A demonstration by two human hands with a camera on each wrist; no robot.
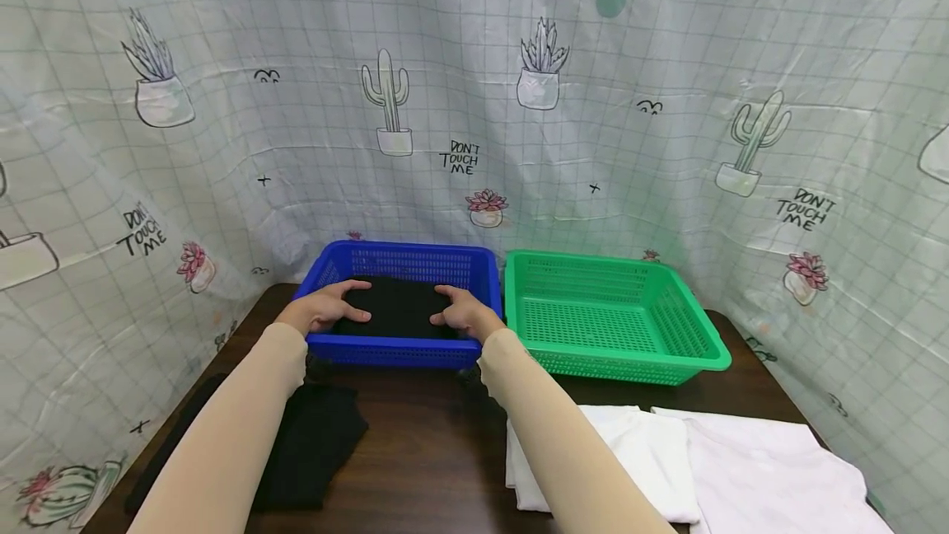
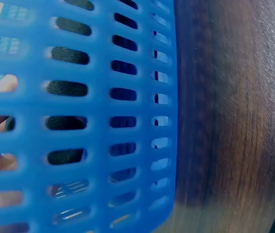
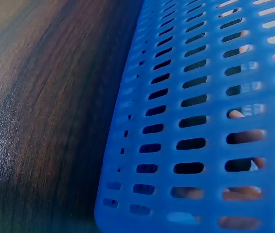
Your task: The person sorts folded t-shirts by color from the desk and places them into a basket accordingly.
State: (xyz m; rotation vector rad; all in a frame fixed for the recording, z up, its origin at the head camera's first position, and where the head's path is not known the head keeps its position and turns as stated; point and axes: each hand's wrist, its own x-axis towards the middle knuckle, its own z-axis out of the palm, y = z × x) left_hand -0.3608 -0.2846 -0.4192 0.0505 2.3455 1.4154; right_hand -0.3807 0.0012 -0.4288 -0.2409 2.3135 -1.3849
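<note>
In the head view, a folded black garment point(image 1: 400, 307) lies inside the blue basket point(image 1: 400, 353), at the back of the table. My left hand point(image 1: 326, 306) grips its left side, thumb and forefinger resting on the cloth. On the opposite side my right hand point(image 1: 465, 311) holds it the same way. Both wrists cross the basket's front rim. Through the slots in the left wrist view, dark cloth point(image 2: 67, 88) and parts of fingers show. The right wrist view also has cloth and bits of fingers behind the blue basket wall point(image 3: 171, 111). The other fingers are mostly hidden.
A green basket point(image 1: 593, 328) with nothing in it stands right of the blue one. More black clothing point(image 1: 311, 443) lies at the left front, partly under my left arm. Folded white garments point(image 1: 771, 468) lie at the right front. A patterned curtain point(image 1: 460, 89) surrounds the brown table point(image 1: 423, 443).
</note>
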